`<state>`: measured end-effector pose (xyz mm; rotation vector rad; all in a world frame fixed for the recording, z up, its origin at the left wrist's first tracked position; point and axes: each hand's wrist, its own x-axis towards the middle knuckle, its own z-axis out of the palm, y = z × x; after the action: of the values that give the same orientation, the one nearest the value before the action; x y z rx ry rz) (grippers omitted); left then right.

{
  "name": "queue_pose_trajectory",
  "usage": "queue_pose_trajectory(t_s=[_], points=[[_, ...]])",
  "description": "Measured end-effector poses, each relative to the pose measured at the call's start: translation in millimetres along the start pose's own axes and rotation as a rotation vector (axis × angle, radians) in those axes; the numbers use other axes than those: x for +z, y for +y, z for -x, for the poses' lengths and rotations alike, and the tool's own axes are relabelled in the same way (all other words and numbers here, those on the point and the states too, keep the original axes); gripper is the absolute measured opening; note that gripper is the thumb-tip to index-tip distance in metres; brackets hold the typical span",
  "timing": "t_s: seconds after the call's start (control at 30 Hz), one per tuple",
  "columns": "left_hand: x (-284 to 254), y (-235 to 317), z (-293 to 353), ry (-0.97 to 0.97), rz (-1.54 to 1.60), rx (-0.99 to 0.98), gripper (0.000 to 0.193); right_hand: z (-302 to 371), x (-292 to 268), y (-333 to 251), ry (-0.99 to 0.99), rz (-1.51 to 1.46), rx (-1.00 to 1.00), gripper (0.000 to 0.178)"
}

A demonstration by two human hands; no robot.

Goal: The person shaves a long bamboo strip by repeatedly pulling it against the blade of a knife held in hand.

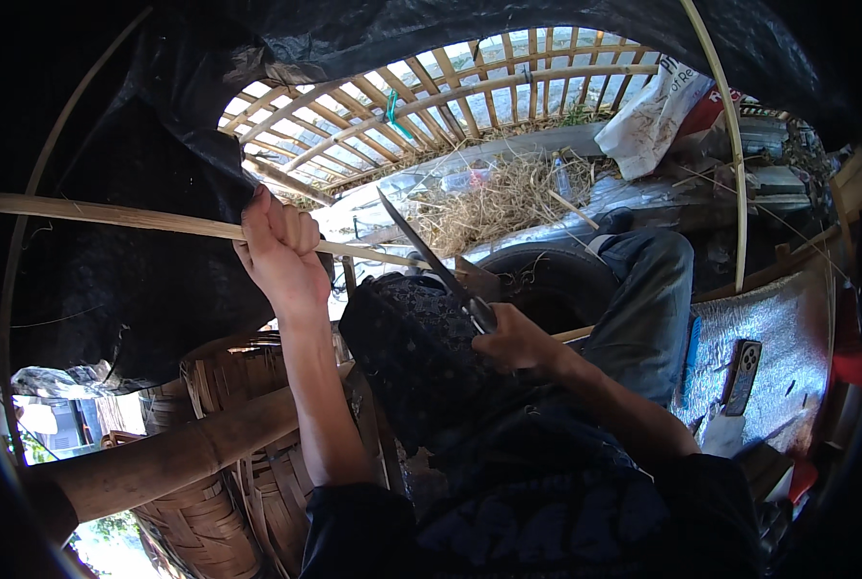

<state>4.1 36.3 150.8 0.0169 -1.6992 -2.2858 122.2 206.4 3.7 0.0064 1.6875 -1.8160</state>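
My left hand point(278, 253) is closed around a long pale bamboo strip point(112, 218) that runs from the far left across to my lap. My right hand point(510, 340) grips the handle of a long dark knife point(419, 246), its blade pointing up and left. The blade meets the strip near my knee. A dark patterned cloth point(421, 357) covers my lap under both hands. My blue-jeaned leg point(648, 299) stretches to the right.
Woven bamboo baskets point(228, 492) and a thick bamboo pole point(161, 458) lie at lower left. A black tarp point(132, 145) hangs at upper left. A bamboo lattice point(431, 92), dry straw point(508, 198), a white sack point(653, 116), a tyre point(547, 275) and a phone point(742, 374) on a silver mat are around.
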Motion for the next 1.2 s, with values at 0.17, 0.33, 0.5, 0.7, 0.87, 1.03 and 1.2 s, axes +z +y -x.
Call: queue_pose_trajectory(t_s=[0.17, 0.33, 0.5, 0.7, 0.87, 1.03, 1.2], points=[[-3.1, 1.9, -1.6, -0.027, 0.028, -0.026, 0.047, 16.8, -10.0, -36.1, 0.059, -0.061, -0.23, 0.024], [1.5, -0.2, 0.7, -0.145, 0.055, -0.089, 0.048, 14.7, -4.4, -38.8, -0.107, -0.22, -0.038, 0.012], [-10.0, 1.0, -0.4, -0.194, 0.073, -0.126, 0.048, 0.5, -13.0, -20.5, -0.142, -0.349, 0.088, 0.011], [-15.1, 1.8, -3.3, -0.268, 0.041, -0.104, 0.048, 18.3, -16.3, -63.8, -0.081, -0.257, -0.167, 0.013], [-8.3, -1.7, 1.5, -0.308, 0.05, -0.135, 0.048, -4.4, -6.7, -13.5, -0.13, -0.165, -0.021, 0.021], [-9.7, -1.9, 0.5, -0.318, 0.024, -0.114, 0.049, 3.0, -20.0, -25.3, -0.072, -0.135, -0.014, 0.025], [-7.2, -2.6, -4.6, -0.307, 0.02, -0.087, 0.048, 14.5, -18.9, -41.7, -0.112, -0.273, -0.198, 0.02]])
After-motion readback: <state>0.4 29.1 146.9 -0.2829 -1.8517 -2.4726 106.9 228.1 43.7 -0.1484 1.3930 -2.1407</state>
